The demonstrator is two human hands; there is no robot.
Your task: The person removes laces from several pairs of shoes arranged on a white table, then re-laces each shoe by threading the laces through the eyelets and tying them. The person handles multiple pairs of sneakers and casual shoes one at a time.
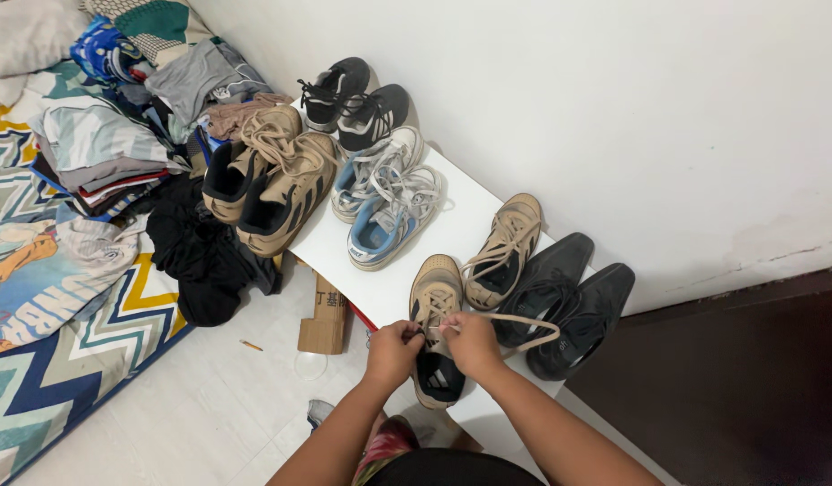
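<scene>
Hands (434, 346) lacing tan shoe (436, 297); black shoes (565, 297) just beside.

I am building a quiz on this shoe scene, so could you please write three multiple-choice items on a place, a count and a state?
1. Where is the beige shoe that both hands work on?
A. on the white shelf
B. on the bed
C. on the floor

2. How many blue-and-grey shoes are there?
A. one
B. two
C. four

3. What do the left hand and right hand hold?
A. a sock
B. a box
C. the beige lace

Answers: 1 A, the shoe sits at the shelf's near edge; 2 B, one pair lies mid-shelf; 3 C, both hands pinch the lace over the shoe.
</scene>
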